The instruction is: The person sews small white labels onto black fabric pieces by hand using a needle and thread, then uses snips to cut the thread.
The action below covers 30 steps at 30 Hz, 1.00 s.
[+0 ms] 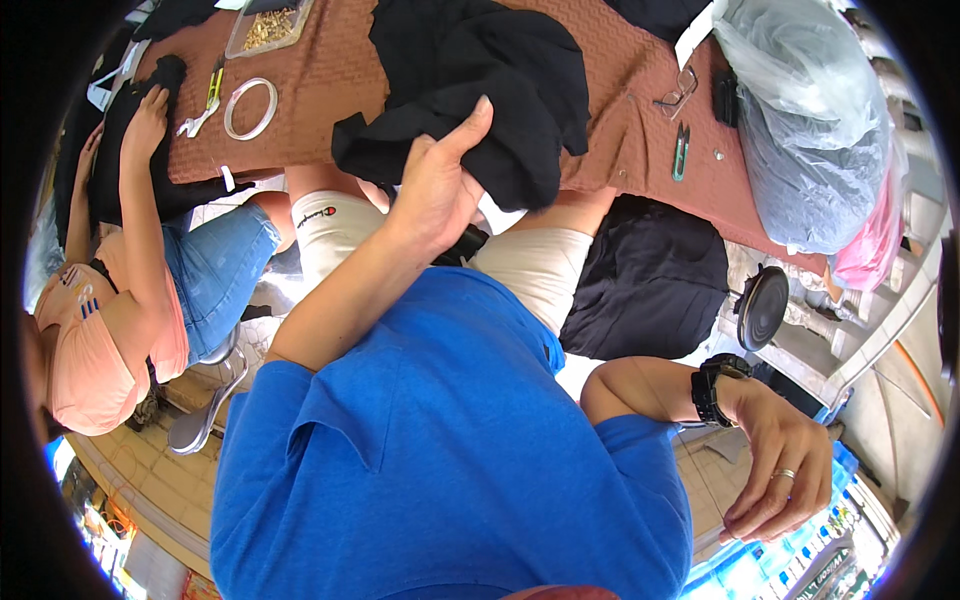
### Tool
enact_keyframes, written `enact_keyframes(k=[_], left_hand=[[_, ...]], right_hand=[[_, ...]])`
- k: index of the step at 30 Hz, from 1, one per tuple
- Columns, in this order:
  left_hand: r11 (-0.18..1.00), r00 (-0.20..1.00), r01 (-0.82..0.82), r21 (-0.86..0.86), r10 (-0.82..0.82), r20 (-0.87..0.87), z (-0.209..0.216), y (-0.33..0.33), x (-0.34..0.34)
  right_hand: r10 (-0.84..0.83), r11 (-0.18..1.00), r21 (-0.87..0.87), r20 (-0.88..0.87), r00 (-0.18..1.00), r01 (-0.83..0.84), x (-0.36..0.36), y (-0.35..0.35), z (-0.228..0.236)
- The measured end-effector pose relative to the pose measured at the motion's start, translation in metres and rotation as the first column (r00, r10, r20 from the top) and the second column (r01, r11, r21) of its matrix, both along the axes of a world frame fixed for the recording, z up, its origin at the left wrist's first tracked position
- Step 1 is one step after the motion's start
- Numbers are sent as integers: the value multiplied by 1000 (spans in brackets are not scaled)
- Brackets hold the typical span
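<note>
A black cloth [490,90], probably a garment, lies bunched at the table's near edge and hangs partly over it. My left hand [435,195] is closed on its near edge, thumb up along the fabric; its other fingers are partly hidden. Well away from the cloth, out to the right and low, is my right hand [780,465], with a ring and a black wristwatch [718,390]. Its fingers are bent and the tips pressed together, pointing down. Whatever may be between those fingertips is too small to make out.
On the brown-covered table [335,100] lie green thread snips [681,152], eyeglasses [678,92], a white ring [250,108], a yellow cutter [215,85] and a container of small gold-coloured pieces [268,28]. Plastic bags [810,140] stand right. A co-worker [125,330] handles black cloth at left.
</note>
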<state>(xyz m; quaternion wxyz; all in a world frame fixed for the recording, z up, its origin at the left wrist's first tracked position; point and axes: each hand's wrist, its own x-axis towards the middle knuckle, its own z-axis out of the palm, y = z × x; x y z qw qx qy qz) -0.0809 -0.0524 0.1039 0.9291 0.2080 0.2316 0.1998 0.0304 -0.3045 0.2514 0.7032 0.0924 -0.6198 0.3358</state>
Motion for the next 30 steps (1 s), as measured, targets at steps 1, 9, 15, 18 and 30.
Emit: enact_keyframes(k=[1,9,15,18,30], left_hand=[[998,998,9,-67,-5,62,-2,-1,0],[998,994,-70,-4,69,-87,-19,8,44],[999,992,32,-13,-34,-119,-14,-4,32],[998,998,21,-58,-24,-54,2,-11,20],[991,949,2,132,40,-312,-9,-12,9]], right_hand=[[2,1000,-21,6,1000,-2,-1,-3,-2],[101,992,60,135,986,-110,-3,4,10],[-147,978,-124,168,975,169,-8,25,-13],[-660,211,-738,376,650,641,-44,30,-47],[-786,-88,-807,417,457,584,-46,148,-145]])
